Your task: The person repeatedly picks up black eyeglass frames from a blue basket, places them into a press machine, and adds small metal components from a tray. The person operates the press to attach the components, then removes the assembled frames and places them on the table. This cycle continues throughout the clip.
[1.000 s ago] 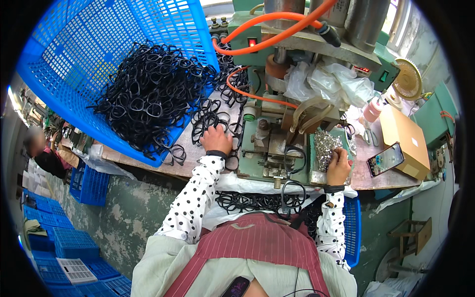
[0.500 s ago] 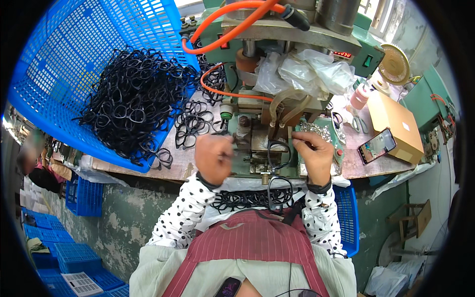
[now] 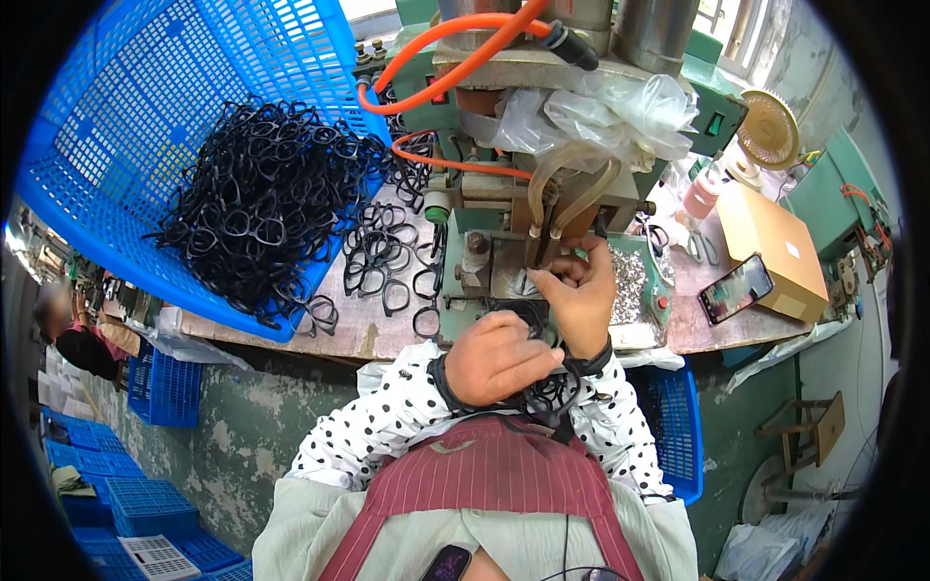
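My left hand is closed, its fingers curled over a black eyeglass frame at the front of the press; most of the frame is hidden behind the hand. My right hand reaches in beside the metal work block. Its thumb and forefinger come together close under the two clear tubes, and whatever lies between them is too small to make out. More black eyeglass frames lie in my lap, partly covered by my wrists. Small shiny metal parts fill a tray right of my right hand.
A large blue basket heaped with black eyeglass frames stands at the left. Loose frames lie on the table beside it. At the right are scissors, a phone and a cardboard box. Orange hoses loop across the press.
My left hand has moved right and nearer to me, over the eyeglass frame. My right hand has shifted left and inward to the work block. Frames at the table's left are uncovered now.
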A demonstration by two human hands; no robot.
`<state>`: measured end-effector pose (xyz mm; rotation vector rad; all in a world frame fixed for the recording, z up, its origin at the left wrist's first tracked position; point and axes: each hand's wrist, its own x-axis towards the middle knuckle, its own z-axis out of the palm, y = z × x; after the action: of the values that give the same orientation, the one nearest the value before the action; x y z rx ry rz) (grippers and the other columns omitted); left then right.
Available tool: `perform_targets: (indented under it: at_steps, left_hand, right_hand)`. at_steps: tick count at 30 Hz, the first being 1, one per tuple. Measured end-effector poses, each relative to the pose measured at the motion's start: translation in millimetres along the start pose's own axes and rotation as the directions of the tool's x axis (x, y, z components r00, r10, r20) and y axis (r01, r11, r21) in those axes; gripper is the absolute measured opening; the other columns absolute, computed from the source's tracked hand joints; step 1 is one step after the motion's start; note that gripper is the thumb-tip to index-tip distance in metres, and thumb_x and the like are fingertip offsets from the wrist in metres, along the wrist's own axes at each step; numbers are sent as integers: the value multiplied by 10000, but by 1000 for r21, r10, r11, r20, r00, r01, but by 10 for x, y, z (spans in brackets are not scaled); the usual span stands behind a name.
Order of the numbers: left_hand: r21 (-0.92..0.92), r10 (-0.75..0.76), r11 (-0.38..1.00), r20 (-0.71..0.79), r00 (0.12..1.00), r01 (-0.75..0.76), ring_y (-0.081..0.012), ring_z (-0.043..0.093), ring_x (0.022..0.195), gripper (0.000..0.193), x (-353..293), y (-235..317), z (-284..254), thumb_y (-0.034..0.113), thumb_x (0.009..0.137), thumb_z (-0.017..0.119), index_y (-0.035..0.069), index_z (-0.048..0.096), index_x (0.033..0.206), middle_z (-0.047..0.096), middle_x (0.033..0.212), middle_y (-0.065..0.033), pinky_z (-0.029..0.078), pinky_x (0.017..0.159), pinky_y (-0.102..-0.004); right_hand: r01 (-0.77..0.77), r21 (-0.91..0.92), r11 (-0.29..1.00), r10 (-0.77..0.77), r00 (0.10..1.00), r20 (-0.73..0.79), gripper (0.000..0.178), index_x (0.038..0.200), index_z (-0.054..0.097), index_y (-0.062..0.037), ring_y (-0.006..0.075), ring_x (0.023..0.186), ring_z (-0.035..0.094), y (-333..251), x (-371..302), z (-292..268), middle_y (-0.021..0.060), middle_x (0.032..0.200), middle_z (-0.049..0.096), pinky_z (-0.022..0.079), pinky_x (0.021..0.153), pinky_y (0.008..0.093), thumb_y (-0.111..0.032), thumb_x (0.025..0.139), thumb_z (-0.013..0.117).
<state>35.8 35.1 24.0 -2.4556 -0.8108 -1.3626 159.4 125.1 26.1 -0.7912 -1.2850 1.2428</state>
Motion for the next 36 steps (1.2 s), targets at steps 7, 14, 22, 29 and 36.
perform_targets:
  at_steps: [7,14,22,29,36]
  left_hand:
    - [-156,31,988,141,989,-9,-289,620,929,454,28,-170,8,53,746,682,26,603,1192,652,1046,-106,484,907,-460]
    - [-184,48,983,209,977,-9,-321,599,951,463,-36,-281,76,56,729,676,26,602,1185,639,1074,-102,491,891,-457]
    - [-137,58,990,177,982,-34,-299,588,949,450,-34,-245,100,77,728,619,26,599,1175,632,1057,-90,479,898,-461]
    - [143,53,987,93,994,-66,-249,614,942,358,-191,-340,-167,393,875,620,144,638,1132,632,1158,-67,458,862,-432]
    - [717,-708,114,-427,562,688,-343,494,1061,408,-1113,-1628,-475,345,833,683,212,602,1209,508,1208,-115,405,890,-451]
  right_hand:
    - [54,-237,970,-67,997,-47,443,1160,524,-33,126,704,622,100,104,-290,84,815,690,481,636,259,-21,756,706]
    - [-62,-905,420,-175,973,-148,331,1030,639,-129,277,967,594,862,298,-1494,48,966,687,456,823,439,-198,732,765]
    - [102,-963,249,-382,924,-1,73,769,691,-153,274,1097,516,909,189,-1339,7,1058,653,369,912,498,-185,720,734]
    - [41,-919,393,-387,914,-124,71,845,622,-134,233,776,584,910,221,-1359,25,761,638,396,749,408,-195,822,648]
    - [106,-947,304,-399,917,-25,179,950,693,-199,219,905,570,963,224,-1384,1,881,654,399,810,449,-217,774,718]
